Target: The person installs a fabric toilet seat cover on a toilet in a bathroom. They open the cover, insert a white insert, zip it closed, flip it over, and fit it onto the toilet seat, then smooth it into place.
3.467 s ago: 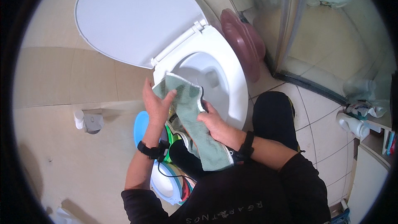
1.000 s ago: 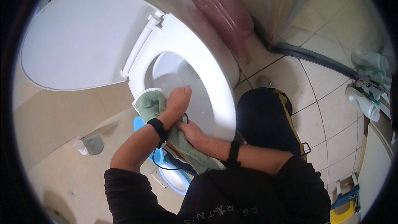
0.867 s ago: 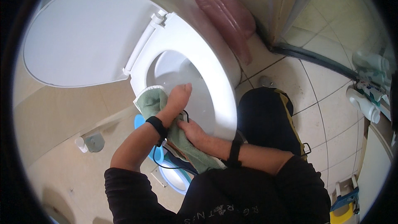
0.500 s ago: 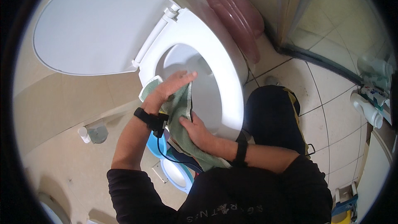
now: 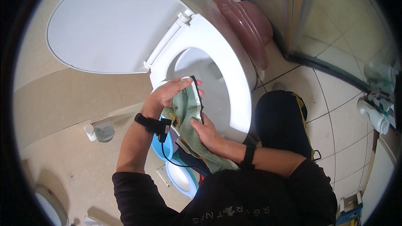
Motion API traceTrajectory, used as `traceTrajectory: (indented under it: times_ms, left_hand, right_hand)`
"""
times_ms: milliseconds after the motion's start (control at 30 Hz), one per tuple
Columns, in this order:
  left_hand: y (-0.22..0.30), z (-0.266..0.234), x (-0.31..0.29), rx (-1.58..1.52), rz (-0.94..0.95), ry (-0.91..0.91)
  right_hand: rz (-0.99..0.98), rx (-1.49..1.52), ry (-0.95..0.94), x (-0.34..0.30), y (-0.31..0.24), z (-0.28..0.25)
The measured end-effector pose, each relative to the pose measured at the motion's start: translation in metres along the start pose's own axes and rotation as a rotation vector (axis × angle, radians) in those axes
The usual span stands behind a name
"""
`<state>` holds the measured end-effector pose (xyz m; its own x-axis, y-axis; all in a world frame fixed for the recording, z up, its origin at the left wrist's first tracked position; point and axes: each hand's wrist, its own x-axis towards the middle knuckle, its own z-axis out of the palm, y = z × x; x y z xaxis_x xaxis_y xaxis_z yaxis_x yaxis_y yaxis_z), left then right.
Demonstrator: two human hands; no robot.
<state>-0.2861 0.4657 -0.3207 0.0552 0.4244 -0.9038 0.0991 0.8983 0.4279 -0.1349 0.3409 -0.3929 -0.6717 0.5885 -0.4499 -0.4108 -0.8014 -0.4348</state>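
A green cloth [image 5: 187, 104] with a pale border and a dark edge is stretched between my two hands, in front of the toilet bowl. My left hand [image 5: 169, 92] grips its upper end, thumb on top and fingertips showing past the dark edge. Lower down, my right hand [image 5: 207, 133] holds the same cloth with the thumb lying on it. The cloth's lower part runs down against my dark top. Beyond my hands is the white toilet seat [image 5: 240, 88], lowered on the bowl, and the white lid [image 5: 111, 27] is raised.
A pink basin [image 5: 247, 27] leans beside the toilet at the upper right, near a glass partition [image 5: 335, 29]. White bottles [image 5: 372, 116] stand at the far right. Blue basins [image 5: 181, 175] sit low on the left, below a wall-mounted holder [image 5: 103, 131].
My left hand has gone from lying flat with fingers extended to gripping the cloth's upper edge. The cloth's pale border and dark edge now face up. The view has shifted slightly.
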Motion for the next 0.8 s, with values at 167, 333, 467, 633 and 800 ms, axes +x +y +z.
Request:
traceTrajectory:
  times_ms: [167,333,467,633,800]
  left_hand:
    - [-0.013,0.006,0.008,-0.111,-0.009,0.290]
    - [-0.028,0.021,0.020,-0.001,0.094,0.584]
    - [-0.034,0.030,0.031,0.234,0.144,0.724]
    - [-0.045,0.026,0.041,0.310,0.188,0.754]
    - [-0.044,0.021,0.039,0.206,0.164,0.705]
  right_hand:
    - [-0.001,-0.084,-0.054,0.001,-0.004,-0.003]
    - [-0.006,-0.013,-0.094,0.004,0.002,0.001]
    - [-0.100,-0.050,-0.101,0.002,-0.003,0.003]
    - [-0.079,-0.127,-0.182,-0.006,-0.017,0.001]
    - [-0.142,-0.206,-0.133,-0.010,-0.020,0.006]
